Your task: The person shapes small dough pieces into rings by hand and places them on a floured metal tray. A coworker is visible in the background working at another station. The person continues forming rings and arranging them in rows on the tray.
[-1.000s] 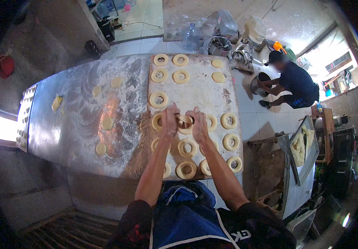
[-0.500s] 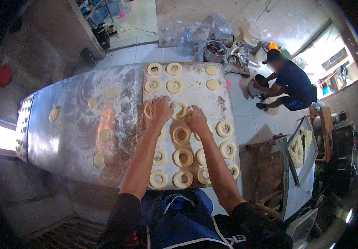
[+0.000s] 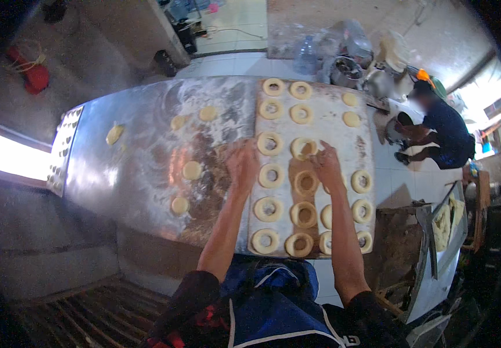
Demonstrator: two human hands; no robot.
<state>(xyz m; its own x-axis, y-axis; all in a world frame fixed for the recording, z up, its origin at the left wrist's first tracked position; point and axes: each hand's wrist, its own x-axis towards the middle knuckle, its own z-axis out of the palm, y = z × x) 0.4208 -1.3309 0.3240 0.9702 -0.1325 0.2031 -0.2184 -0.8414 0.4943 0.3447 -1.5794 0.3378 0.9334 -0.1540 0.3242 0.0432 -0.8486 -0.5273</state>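
Note:
My left hand [image 3: 242, 164] is closed with curled fingers, over the seam where the metal tabletop [image 3: 123, 185] meets a floured board [image 3: 334, 124]. Just right of it lies a pale dough ring [image 3: 270, 144]. My right hand [image 3: 326, 163] hovers at the right edge of another dough ring [image 3: 304, 149], fingertips drawn together. Anything in either hand is too small or hidden to make out. More dough rings [image 3: 304, 214] lie in columns on the board, some partly covered by my right forearm. Two solid dough rounds [image 3: 351, 119] sit at the board's far right.
Dough discs [image 3: 192, 170] and an irregular dough lump [image 3: 114, 134] lie on the metal tabletop. A tray [image 3: 63, 152] stands at its left end. Across the floor another person [image 3: 445, 127] crouches by a pot [image 3: 397, 129]. A water jug [image 3: 305, 56] stands beyond the table.
The whole view has swung left, so the table appears farther right. My left hand has moved left off the board's dough ring. My right hand stays beside the same ring.

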